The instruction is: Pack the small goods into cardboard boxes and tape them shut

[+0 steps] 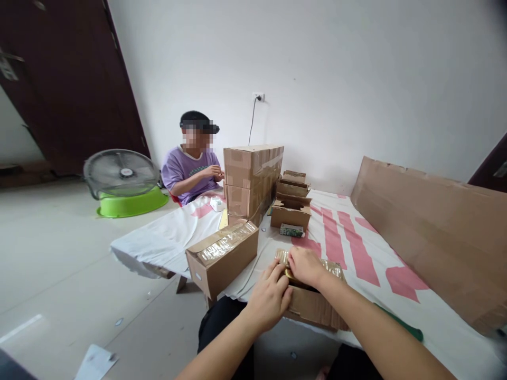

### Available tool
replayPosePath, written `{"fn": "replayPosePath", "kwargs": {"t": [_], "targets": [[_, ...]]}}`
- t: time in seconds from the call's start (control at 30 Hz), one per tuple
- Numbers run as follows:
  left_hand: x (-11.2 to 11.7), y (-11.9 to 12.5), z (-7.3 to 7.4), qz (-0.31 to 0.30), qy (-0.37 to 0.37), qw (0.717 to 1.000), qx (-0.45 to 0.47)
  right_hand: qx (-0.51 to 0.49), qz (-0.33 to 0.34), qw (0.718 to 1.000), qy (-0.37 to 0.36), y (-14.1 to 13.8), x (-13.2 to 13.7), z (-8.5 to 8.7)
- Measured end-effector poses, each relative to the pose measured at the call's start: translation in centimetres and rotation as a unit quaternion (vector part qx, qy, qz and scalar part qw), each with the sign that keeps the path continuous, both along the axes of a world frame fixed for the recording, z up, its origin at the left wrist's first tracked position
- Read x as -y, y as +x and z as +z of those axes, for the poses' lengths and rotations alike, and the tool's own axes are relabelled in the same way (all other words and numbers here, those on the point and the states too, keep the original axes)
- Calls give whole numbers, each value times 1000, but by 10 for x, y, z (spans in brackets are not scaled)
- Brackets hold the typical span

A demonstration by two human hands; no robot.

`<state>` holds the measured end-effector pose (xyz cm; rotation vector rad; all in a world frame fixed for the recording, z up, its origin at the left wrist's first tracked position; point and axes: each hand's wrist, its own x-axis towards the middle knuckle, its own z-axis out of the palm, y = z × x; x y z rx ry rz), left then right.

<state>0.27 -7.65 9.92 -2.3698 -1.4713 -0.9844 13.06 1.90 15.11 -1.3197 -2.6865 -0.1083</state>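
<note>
A cardboard box (312, 305) with clear tape along its top flaps lies at the table's near edge, a dark gap showing along its top. My left hand (270, 290) is closed over the box's left end, with the fingers curled at the gap. Above the same gap my right hand (307, 265) is bent into a grip at the taped flap (333, 268); its fingertips are partly hidden. Something yellowish shows between the hands, too small to name. To the left stands another taped cardboard box (224, 264), untouched.
Stacked cartons (253, 179) rise mid-table, beside several open boxes (291, 214) and a small green printed box (292, 230). A cardboard panel (431, 232) borders the right side. A green object (400, 323) lies near my right forearm. Another person (194, 169) sits beyond, near a fan (122, 174).
</note>
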Motion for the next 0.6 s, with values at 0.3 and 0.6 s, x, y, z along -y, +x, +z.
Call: {"fn": "replayPosePath", "kwargs": {"t": [0.3,0.6], "targets": [[3,3,1,30,-7,1000,-3,-45,-27,999,-12,-4,0,-2],[7,5,1,68,-12,997,-26,-117,98,986,-66,17,-6,-1]]}}
